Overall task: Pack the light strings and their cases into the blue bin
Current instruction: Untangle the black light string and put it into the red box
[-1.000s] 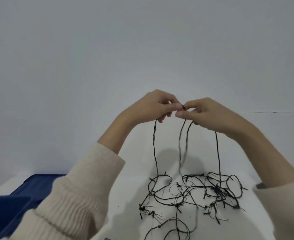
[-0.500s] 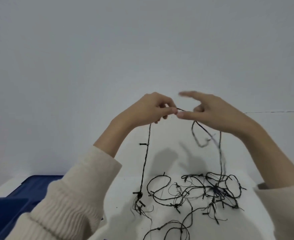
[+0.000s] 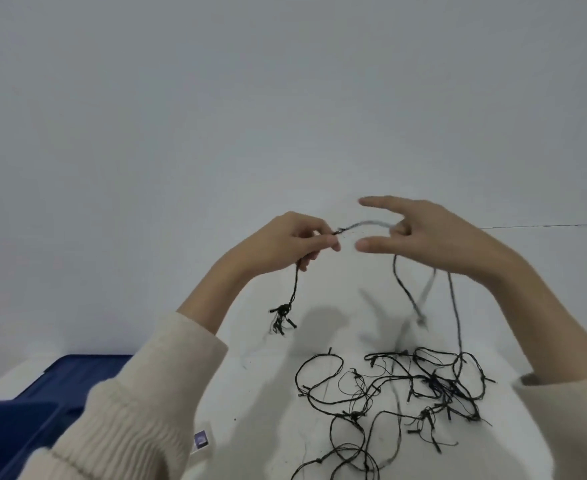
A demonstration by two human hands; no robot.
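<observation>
Your left hand (image 3: 295,242) pinches the light string (image 3: 389,386) between thumb and forefinger, the other fingers curled beneath. From that pinch a short tail hangs straight down, ending in a small knot of bulbs (image 3: 282,315) clear of the table (image 3: 257,375). A blurred span runs roughly level, left to right, toward your right hand (image 3: 434,237). There the forefinger and thumb are spread straight, the remaining fingers curl inward, and whether they grip the strand cannot be told. Two strands drop from beneath it to the main tangle, which lies loosely looped on the table below that hand, well apart from the blue bin (image 3: 25,420) at lower left.
</observation>
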